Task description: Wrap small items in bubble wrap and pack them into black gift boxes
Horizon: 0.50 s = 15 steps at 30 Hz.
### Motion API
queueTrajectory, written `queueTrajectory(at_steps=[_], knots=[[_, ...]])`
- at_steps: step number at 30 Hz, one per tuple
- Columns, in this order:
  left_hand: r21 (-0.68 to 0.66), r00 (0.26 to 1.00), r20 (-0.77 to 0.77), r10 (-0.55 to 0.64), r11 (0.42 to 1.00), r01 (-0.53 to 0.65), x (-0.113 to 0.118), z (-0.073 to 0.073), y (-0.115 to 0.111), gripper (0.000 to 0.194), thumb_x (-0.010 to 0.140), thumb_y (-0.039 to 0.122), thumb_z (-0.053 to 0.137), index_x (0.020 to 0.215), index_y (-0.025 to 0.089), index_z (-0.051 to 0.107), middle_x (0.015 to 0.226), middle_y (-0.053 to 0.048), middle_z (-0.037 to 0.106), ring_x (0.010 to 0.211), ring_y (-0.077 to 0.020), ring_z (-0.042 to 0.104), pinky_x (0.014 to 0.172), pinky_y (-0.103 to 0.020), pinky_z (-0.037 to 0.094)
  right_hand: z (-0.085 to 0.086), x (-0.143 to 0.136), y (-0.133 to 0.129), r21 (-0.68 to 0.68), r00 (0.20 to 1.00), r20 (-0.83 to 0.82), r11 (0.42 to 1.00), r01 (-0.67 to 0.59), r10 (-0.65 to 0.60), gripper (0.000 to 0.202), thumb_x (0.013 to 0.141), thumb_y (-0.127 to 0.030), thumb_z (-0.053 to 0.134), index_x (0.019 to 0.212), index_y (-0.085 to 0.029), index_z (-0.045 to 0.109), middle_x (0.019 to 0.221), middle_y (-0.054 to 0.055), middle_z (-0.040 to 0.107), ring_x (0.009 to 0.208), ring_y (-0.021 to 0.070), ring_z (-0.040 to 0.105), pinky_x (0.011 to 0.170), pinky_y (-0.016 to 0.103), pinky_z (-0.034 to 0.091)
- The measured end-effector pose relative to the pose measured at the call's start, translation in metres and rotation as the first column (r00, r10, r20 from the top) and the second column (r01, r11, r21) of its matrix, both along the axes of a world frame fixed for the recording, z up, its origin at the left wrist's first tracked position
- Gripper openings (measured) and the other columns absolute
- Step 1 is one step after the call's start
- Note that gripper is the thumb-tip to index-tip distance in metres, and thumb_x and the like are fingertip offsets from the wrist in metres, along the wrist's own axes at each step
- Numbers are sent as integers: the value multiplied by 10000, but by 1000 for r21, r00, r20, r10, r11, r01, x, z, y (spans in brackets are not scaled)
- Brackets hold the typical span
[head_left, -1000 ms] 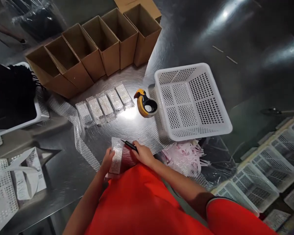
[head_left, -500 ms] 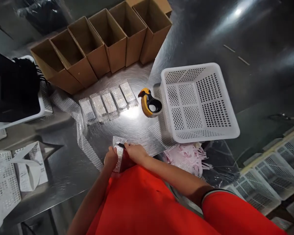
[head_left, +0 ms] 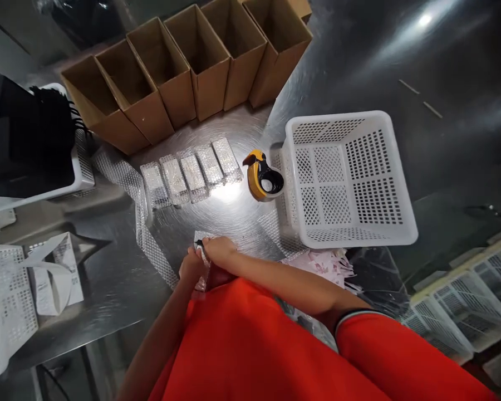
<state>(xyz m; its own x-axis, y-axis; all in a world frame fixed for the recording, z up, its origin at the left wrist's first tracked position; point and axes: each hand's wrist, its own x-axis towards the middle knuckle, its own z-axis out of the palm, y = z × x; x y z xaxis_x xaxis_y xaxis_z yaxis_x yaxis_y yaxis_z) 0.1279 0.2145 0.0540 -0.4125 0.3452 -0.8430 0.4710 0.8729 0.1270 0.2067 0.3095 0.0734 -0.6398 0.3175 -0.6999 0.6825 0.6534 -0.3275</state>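
Close to my body, at the table's front edge, a narrow bubble-wrapped packet stands out between my hands. My left hand is closed on the packet's left side. My right hand is closed at its upper right, with the fingers on a thin black strip that lies across the bubble wrap. Most of the strip is hidden under the fingers. Beyond my hands lies a row of several bubble-wrapped packets. To their right rests a yellow-and-black tape dispenser with a tape roll.
Several open cardboard boxes line the back of the steel table. A white plastic basket stands right; another, holding black items, stands left. A long bubble-wrap strip trails left of my hands. Pinkish pieces lie below the right basket.
My right hand has moved left along the black strip, towards my left hand, and now covers more of it. The whole view has shifted slightly.
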Motion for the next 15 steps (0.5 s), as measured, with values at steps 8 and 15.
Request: queueTrajectory(at_steps=[8, 15], knots=[[-111, 991, -49, 124, 985, -129, -1, 2, 18, 464, 1014, 470, 369, 1245, 121, 567, 1159, -129, 692, 1050, -220, 669, 934, -432, 513, -7, 7, 5, -17, 998, 28, 998, -62, 62, 294, 969, -155, 476, 1233, -118, 599, 1065, 176, 747, 1026, 271, 726, 812, 330, 568], [-130, 984, -92, 154, 978, -165, 3, 6, 22, 489, 1012, 454, 354, 1242, 77, 565, 1184, -188, 692, 1075, -254, 673, 897, -404, 517, -12, 31, 2, -9, 998, 28, 998, -59, 59, 350, 979, -136, 438, 1318, -128, 525, 1102, 189, 726, 1004, 260, 729, 812, 321, 565]])
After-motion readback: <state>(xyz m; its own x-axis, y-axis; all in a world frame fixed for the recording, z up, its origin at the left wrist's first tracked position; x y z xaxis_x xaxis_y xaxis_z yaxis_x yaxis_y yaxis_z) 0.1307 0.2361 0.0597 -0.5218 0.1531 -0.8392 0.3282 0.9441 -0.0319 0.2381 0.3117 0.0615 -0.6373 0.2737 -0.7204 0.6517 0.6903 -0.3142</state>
